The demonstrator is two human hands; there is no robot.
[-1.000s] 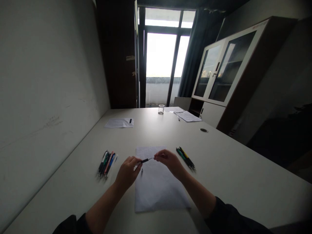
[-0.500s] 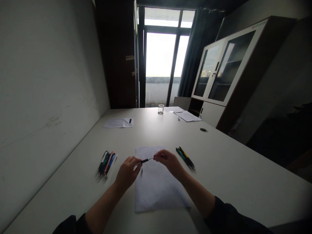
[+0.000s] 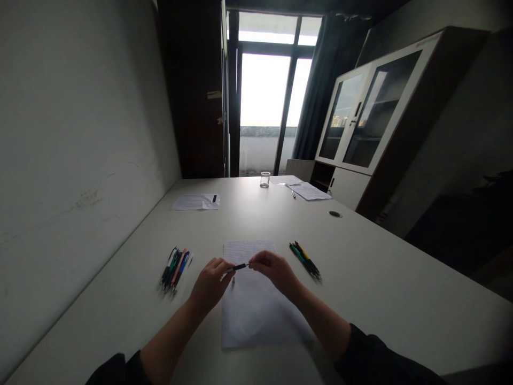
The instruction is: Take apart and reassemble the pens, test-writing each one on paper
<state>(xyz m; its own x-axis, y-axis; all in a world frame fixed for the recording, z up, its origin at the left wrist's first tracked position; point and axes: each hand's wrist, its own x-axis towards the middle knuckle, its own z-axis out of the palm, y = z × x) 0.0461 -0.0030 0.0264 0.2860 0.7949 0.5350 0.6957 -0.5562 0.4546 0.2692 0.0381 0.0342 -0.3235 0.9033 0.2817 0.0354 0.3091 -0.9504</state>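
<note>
My left hand (image 3: 210, 282) and my right hand (image 3: 273, 269) meet above a handwritten sheet of paper (image 3: 260, 299) on the white table (image 3: 360, 278). Between them is a dark pen (image 3: 239, 266), held level. The left hand's fingers are curled round its left end. My right thumb and fingers pinch its right end, where a thin tip shows. A small dark bit (image 3: 233, 279) lies on the paper just under the left hand's fingers. A bundle of several coloured pens (image 3: 175, 268) lies left of my left hand. A second, smaller bundle of pens (image 3: 305, 260) lies right of my right hand.
At the table's far end stand a glass (image 3: 265, 179), loose papers (image 3: 308, 191) with a pen on them, and another sheet (image 3: 196, 202) with a black clip. A cable hole (image 3: 335, 214) sits right of centre. The wall runs along the left edge; a glass-door cabinet (image 3: 360, 117) stands at the right.
My right hand has slid a little left along the pen toward the left hand, so less of the thin tip shows. The pen bundles and paper have not moved.
</note>
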